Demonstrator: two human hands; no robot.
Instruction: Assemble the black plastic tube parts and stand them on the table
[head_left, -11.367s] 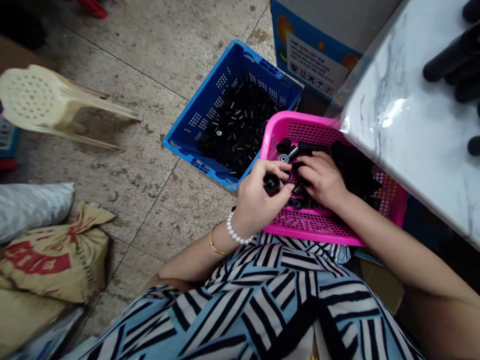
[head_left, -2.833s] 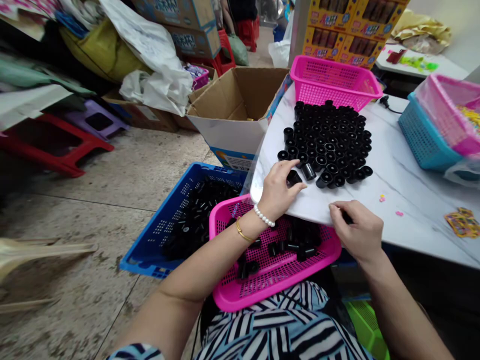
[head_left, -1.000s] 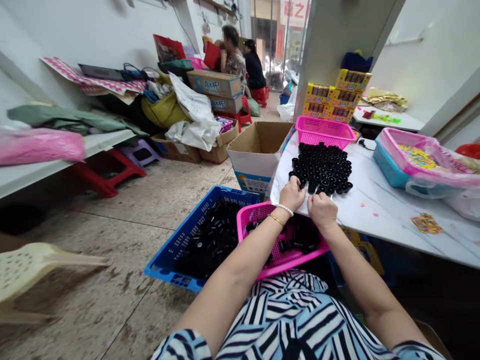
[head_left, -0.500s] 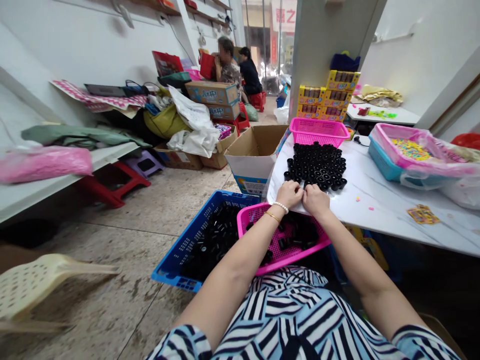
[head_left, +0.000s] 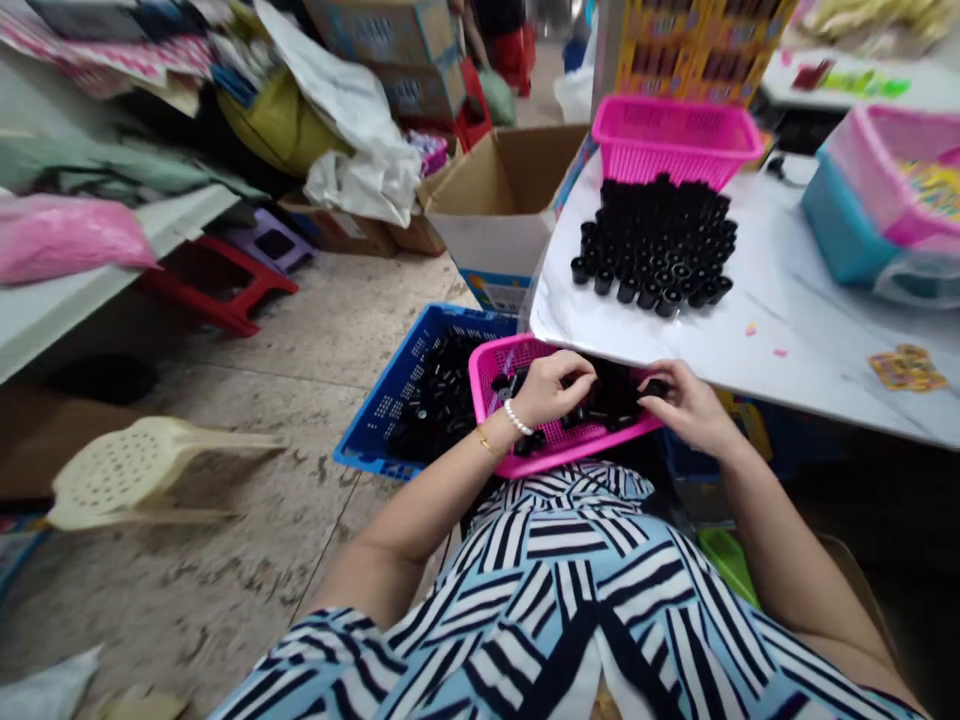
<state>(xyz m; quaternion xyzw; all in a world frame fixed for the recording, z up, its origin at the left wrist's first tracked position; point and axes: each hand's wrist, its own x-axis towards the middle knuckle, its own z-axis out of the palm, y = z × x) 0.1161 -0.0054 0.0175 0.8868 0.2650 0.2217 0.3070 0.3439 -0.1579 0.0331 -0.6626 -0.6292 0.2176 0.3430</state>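
Note:
A pink basket [head_left: 487, 362] rests on my lap and holds loose small black cylinders. My left hand [head_left: 549, 388] reaches into it with fingers curled round a black part that I cannot name exactly. My right hand [head_left: 686, 400] is at the basket's right edge, fingers closed on a small black cylinder [head_left: 655, 388]. Just above, on the white marble table [head_left: 787, 320], stands a tight cluster of upright black cylinders [head_left: 656, 240]. A blue crate [head_left: 390, 410] of more black parts sits on the floor to the left.
A second pink basket [head_left: 671, 135] stands at the table's far end, a blue and pink bin [head_left: 877, 190] at the right. An open cardboard box [head_left: 499, 200], red and purple stools and a tipped cream stool [head_left: 142, 470] surround me on the tiled floor.
Both hands have come down from the table's edge into the pink basket on my lap. My view has tilted downward.

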